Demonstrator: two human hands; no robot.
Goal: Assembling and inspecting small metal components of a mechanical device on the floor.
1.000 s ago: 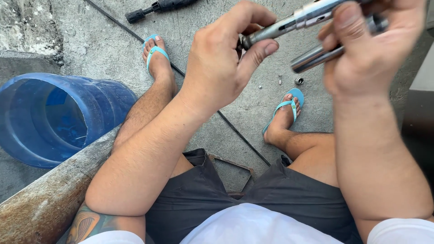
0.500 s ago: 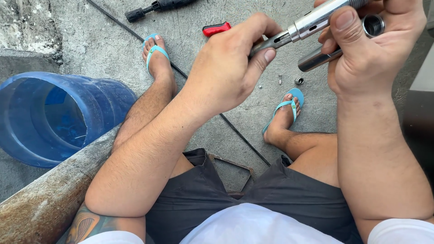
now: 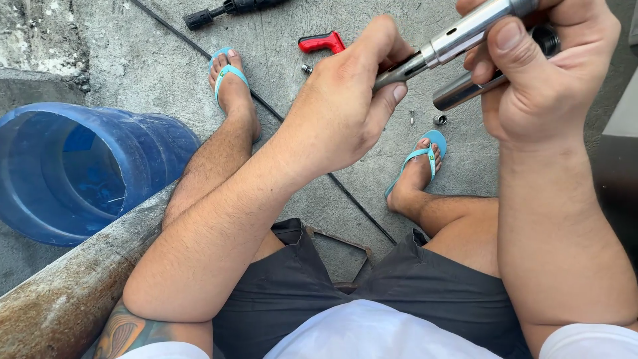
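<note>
With the left hand pinching the rod and the right hand clasping rod and tube, either could slip onto the concrete among the small bits.

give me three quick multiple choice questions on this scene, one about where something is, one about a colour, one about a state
1. Where does the red-handled tool lie?
A. on the concrete floor beyond the hands
B. inside the blue container
C. on the person's lap

2. What colour are the flip-flops?
A. black
B. light blue
C. red

3. How does the big blue container stand?
A. upright with a lid on
B. upside down
C. tipped on its side, mouth open toward the camera

Answers:
1. A, it rests on the bare concrete near the foot on the left of the picture.
2. B, both straps and soles show light blue.
3. C, its inside can be seen through the open mouth.

Meanwhile the left hand and right hand grip the silver metal tube.
</note>
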